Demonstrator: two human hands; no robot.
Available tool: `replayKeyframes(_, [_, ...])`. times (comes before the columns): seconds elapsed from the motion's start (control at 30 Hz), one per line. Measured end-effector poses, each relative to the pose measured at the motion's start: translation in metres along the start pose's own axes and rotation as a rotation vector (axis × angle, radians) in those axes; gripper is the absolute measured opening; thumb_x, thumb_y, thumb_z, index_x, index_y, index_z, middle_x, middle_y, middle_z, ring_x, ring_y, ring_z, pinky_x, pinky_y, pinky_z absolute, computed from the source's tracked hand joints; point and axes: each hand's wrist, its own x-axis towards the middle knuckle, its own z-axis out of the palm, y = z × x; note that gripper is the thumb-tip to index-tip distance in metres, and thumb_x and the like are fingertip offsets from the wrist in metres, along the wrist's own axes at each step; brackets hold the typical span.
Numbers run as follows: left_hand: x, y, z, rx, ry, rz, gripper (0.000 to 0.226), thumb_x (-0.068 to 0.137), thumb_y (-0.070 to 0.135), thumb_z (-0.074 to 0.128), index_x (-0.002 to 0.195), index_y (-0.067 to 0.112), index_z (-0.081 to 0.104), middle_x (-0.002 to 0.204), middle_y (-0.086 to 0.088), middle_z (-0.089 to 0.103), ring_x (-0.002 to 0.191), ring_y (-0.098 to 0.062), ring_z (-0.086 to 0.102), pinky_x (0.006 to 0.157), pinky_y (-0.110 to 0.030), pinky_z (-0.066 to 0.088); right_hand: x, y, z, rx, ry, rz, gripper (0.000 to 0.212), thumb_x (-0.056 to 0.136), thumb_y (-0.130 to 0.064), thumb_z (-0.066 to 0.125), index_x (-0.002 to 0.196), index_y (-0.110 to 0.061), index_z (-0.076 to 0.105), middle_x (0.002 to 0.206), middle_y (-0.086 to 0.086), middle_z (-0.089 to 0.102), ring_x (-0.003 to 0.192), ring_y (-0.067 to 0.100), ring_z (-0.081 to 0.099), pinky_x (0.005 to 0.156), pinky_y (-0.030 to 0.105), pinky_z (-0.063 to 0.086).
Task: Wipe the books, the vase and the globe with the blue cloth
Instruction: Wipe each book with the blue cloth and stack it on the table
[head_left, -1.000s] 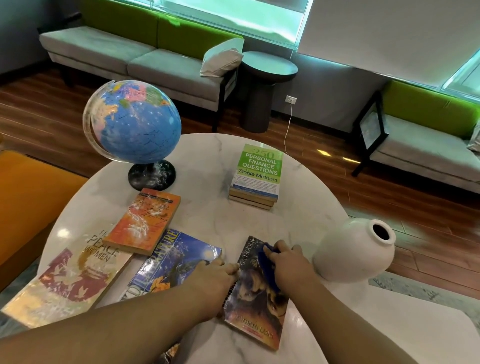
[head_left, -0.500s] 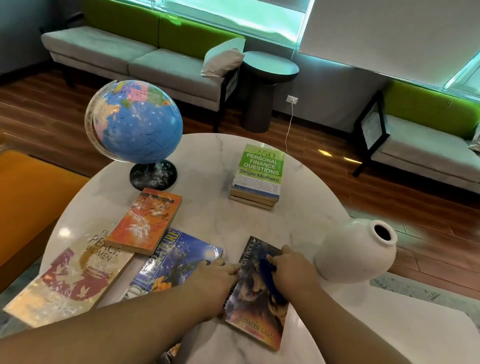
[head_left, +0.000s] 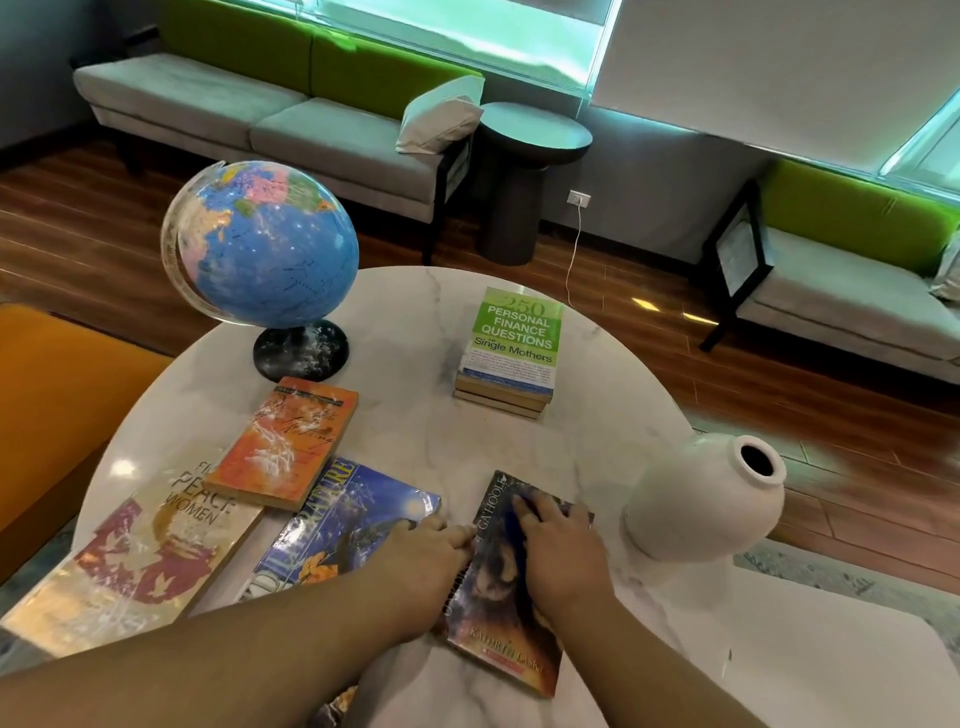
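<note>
A dark paperback (head_left: 498, 639) lies at the near edge of the round marble table (head_left: 415, 436). My right hand (head_left: 558, 556) presses the blue cloth (head_left: 515, 535) flat on its cover; only a strip of cloth shows. My left hand (head_left: 421, 566) holds down the book's left edge. A blue globe (head_left: 265, 244) stands at the back left. The white vase (head_left: 701, 504) stands just right of my right hand. A blue book (head_left: 343, 525), an orange book (head_left: 291, 447) and a pale book (head_left: 140, 556) lie to the left. A green-topped stack of books (head_left: 514, 348) sits at the back.
An orange seat (head_left: 57, 405) borders the table on the left. Grey and green sofas (head_left: 291, 114) and a dark side table (head_left: 524, 171) stand behind. A white surface (head_left: 810, 649) adjoins the table at the near right. Wooden floor surrounds everything.
My right hand has slid the cloth a little back toward me on the dark paperback's cover. My left hand has stayed on the book's edge.
</note>
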Motion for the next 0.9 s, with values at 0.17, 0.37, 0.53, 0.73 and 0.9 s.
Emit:
replayKeyframes(0.17, [-0.001, 0.000, 0.002, -0.005, 0.002, 0.003, 0.084, 0.083, 0.037, 0.068, 0.151, 0.023, 0.021, 0.160, 0.010, 0.009, 0.142, -0.021, 0.017, 0.108, -0.043, 0.028, -0.020, 0.009, 0.012, 0.025, 0.024, -0.195, 0.052, 0.080, -0.032, 0.060, 0.130, -0.045, 0.052, 0.127, -0.016, 0.057, 0.087, 0.022, 0.053, 0.063, 0.030, 0.050])
replayKeyframes(0.37, [-0.003, 0.002, 0.001, -0.015, 0.010, -0.007, 0.077, 0.084, 0.029, 0.065, 0.149, 0.023, 0.024, 0.160, 0.010, 0.008, 0.140, -0.019, 0.021, 0.106, -0.042, 0.028, -0.006, 0.004, 0.000, 0.053, 0.008, -0.012, 0.056, 0.096, -0.025, 0.044, 0.148, -0.036, 0.028, 0.151, -0.013, 0.031, 0.120, 0.029, 0.038, 0.088, 0.035, 0.043])
replayKeyframes(0.53, [-0.002, 0.002, 0.002, -0.015, -0.013, -0.007, 0.082, 0.083, 0.032, 0.067, 0.151, 0.023, 0.021, 0.160, 0.010, 0.005, 0.141, -0.020, 0.019, 0.108, -0.044, 0.026, 0.002, 0.021, 0.006, 0.039, 0.002, -0.080, 0.052, 0.098, -0.026, 0.041, 0.146, -0.043, 0.029, 0.152, -0.018, 0.028, 0.119, 0.027, 0.040, 0.088, 0.033, 0.044])
replayKeyframes(0.73, [-0.003, 0.002, 0.005, -0.011, 0.002, -0.002, 0.082, 0.084, 0.034, 0.067, 0.151, 0.022, 0.021, 0.160, 0.010, 0.007, 0.141, -0.021, 0.019, 0.106, -0.044, 0.028, 0.022, 0.007, 0.005, 0.006, -0.031, -0.148, 0.053, 0.097, -0.026, 0.042, 0.147, -0.038, 0.029, 0.154, -0.016, 0.026, 0.108, 0.026, 0.041, 0.086, 0.035, 0.044])
replayKeyframes(0.9, [-0.002, 0.000, 0.004, -0.018, -0.004, 0.005, 0.086, 0.083, 0.037, 0.068, 0.152, 0.023, 0.019, 0.160, 0.011, 0.004, 0.141, -0.022, 0.019, 0.107, -0.045, 0.027, 0.035, 0.022, -0.003, -0.012, -0.006, -0.099, 0.054, 0.099, -0.022, 0.038, 0.147, -0.042, 0.025, 0.154, -0.023, 0.021, 0.113, 0.024, 0.039, 0.084, 0.031, 0.042])
